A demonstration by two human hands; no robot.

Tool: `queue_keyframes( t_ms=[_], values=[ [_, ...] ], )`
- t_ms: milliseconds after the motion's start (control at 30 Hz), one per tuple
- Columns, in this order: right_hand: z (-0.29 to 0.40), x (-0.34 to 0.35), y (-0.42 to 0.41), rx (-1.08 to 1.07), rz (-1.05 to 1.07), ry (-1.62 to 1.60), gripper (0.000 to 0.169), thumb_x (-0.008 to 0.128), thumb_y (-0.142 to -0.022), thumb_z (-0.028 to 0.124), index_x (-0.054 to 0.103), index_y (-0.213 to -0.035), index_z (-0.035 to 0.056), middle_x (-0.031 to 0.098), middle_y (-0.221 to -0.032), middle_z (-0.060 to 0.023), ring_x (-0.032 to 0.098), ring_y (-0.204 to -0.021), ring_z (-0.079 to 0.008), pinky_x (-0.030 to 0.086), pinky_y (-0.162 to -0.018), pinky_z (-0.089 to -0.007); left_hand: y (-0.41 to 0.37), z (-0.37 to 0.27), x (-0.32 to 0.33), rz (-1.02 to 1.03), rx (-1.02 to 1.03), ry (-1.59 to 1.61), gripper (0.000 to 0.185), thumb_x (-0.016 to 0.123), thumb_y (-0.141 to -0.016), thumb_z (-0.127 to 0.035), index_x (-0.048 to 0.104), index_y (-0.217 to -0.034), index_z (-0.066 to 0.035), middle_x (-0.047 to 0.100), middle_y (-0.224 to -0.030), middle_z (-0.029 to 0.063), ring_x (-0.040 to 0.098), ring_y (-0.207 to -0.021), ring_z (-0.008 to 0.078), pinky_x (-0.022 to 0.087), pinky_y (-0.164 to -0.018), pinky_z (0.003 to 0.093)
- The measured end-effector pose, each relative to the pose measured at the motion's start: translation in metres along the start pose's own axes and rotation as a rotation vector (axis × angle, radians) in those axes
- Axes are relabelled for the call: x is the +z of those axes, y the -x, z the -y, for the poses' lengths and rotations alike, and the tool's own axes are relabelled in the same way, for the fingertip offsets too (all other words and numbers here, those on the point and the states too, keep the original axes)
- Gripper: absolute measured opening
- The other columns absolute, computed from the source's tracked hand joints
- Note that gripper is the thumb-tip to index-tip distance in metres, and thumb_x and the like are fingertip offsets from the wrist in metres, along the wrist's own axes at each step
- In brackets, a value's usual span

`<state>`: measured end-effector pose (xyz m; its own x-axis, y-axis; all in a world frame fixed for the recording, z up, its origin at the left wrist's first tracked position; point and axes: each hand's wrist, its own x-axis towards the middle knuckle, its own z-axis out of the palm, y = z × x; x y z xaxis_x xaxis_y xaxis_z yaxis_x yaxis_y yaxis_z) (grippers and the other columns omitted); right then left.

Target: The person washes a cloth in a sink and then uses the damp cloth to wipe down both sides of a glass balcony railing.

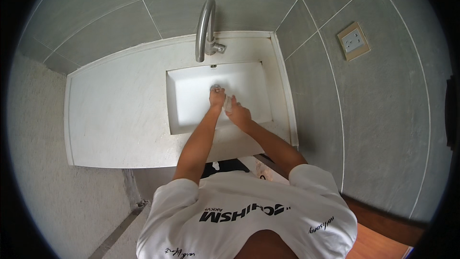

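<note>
Both my hands are low inside the white rectangular sink basin (267,97). My left hand (217,98) has its fingers curled just in front of the metal drain (215,87); what is in it, if anything, is hidden. Slightly nearer and to the right, my right hand (239,113) grips a small pale object (228,103), perhaps a cloth or something translucent. That object lies between the two hands and touches or nearly touches the left one. Blur keeps its exact kind unclear.
A curved metal faucet (205,28) rises behind the basin, its spout ending over the back rim. The white countertop (118,111) extends left. Grey tiled walls (222,10) stand behind and to the right, with a power socket (353,41) on the right one.
</note>
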<state>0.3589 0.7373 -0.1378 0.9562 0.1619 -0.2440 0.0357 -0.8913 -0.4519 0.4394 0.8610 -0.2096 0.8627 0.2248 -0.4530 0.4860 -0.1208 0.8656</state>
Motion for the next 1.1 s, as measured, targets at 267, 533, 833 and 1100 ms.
queue_keyframes(
  t_ms=[267,533,833,1100],
  values=[
    [-0.154,-0.081,-0.001,0.006,-0.631,0.155,0.074,0.068,-0.082,0.029,0.033,-0.144,0.0063,0.034,-0.144,-0.0251,0.032,-0.132,-0.0406,0.021,-0.112,-0.0522,0.087,-0.039,-0.077,0.116,0.013,0.184,0.030,0.052,-0.096,-0.026,0.058,-0.114,-0.003,0.064,-0.108,0.0083,0.059,-0.104,0.0179,0.044,-0.090,0.0333],
    [-0.181,-0.102,-0.143,-0.087,-0.620,0.346,0.058,0.058,-0.090,0.021,0.036,-0.144,0.0163,0.033,-0.148,-0.0153,0.031,-0.133,-0.0412,0.026,-0.111,-0.0501,0.174,-0.015,-0.121,0.015,0.012,0.128,0.023,0.050,-0.099,-0.021,0.060,-0.108,-0.003,0.065,-0.103,0.0073,0.061,-0.099,0.0181,0.047,-0.086,0.0318],
    [-0.189,-0.089,-0.146,-0.066,-0.653,0.138,0.045,0.057,-0.089,0.010,0.051,-0.133,0.0175,0.041,-0.144,-0.0069,0.037,-0.131,-0.0352,0.034,-0.109,-0.0431,0.150,-0.041,-0.136,0.247,0.155,0.015,0.021,0.049,-0.099,-0.021,0.060,-0.105,-0.004,0.065,-0.099,0.0053,0.061,-0.097,0.0159,0.046,-0.087,0.0308],
    [-0.153,-0.019,0.147,0.093,-0.786,0.117,0.043,0.058,-0.086,0.010,0.056,-0.129,0.0150,0.043,-0.143,-0.0105,0.038,-0.130,-0.0371,0.028,-0.112,-0.0460,0.145,-0.019,-0.215,0.560,0.154,-0.020,0.019,0.045,-0.100,-0.014,0.061,-0.104,-0.004,0.064,-0.100,0.0042,0.060,-0.095,0.0147,0.045,-0.088,0.0296]
  ],
)
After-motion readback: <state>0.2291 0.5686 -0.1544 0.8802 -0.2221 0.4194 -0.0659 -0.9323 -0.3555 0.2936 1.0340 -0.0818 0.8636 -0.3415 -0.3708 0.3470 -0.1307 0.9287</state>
